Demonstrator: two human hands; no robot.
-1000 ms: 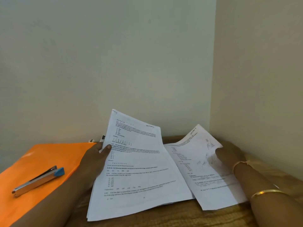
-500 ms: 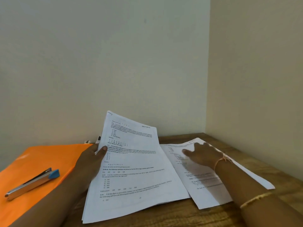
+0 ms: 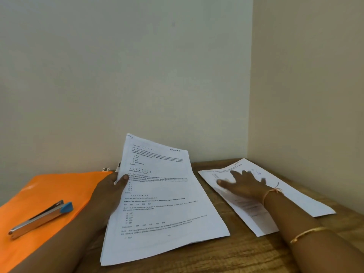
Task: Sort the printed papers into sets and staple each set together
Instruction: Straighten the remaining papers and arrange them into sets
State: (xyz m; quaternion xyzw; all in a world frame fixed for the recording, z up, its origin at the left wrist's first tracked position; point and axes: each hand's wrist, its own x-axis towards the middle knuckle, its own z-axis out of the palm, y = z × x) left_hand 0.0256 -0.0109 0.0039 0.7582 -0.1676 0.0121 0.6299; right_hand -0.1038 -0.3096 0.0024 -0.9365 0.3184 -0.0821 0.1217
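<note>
1. Stack (image 3: 163, 203): centre, tilted up; left hand (image 3: 110, 192) grasps its left edge.
2. Sheets (image 3: 295, 196): flat at right, under the released, flat right hand (image 3: 244, 184); blurred, count unclear.
3. Stapler (image 3: 39, 219): on folder (image 3: 49, 186), untouched; sorting likely early.

My left hand (image 3: 110, 191) grips the paper stack (image 3: 161, 201); my right hand (image 3: 243, 184) presses flat on loose sheets (image 3: 301, 196).

The top page of the paper stack (image 3: 163, 203), centre of the frame, bears a handwritten "SECTION" plus one unclear character at its upper right corner; its printed questions and three-digit numbers are too blurred to read surely; the sheet (image 3: 299, 198) at right carries illegible print.
</note>
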